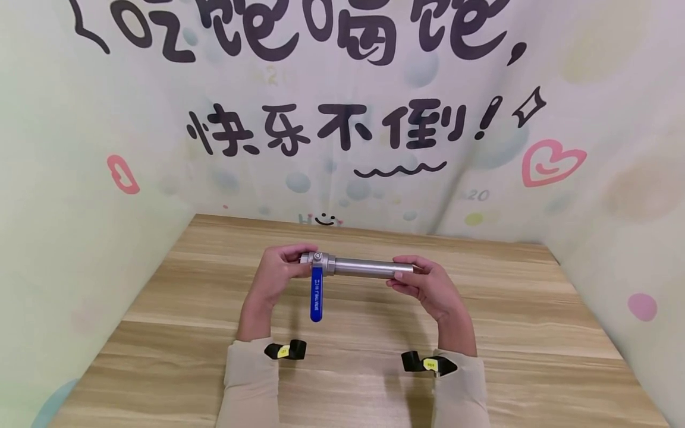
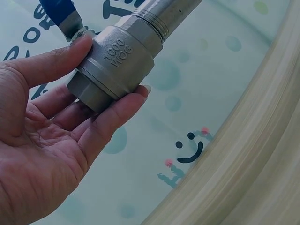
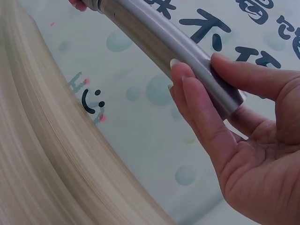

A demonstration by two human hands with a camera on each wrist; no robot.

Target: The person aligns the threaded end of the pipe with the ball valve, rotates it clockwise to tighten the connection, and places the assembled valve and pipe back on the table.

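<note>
A steel ball valve (image 2: 117,58) with a blue lever handle (image 1: 317,295) is held above the table by my left hand (image 1: 271,274). Thumb and fingers grip its body at the free hex end; "1000 WOG" is cast on the side. From the valve's other end a straight metal pipe (image 1: 364,267) runs to the right, its threads partly showing at the joint in the left wrist view. My right hand (image 1: 430,286) pinches the pipe's far end between thumb and fingers. The lever points toward my body, and the pipe lies nearly level.
Beneath both hands spreads a wood-grain table (image 1: 342,374). A pale printed cloth wall (image 1: 332,196) with dark lettering stands behind it and along both sides. Each sleeve carries a black wrist camera mount (image 1: 286,351).
</note>
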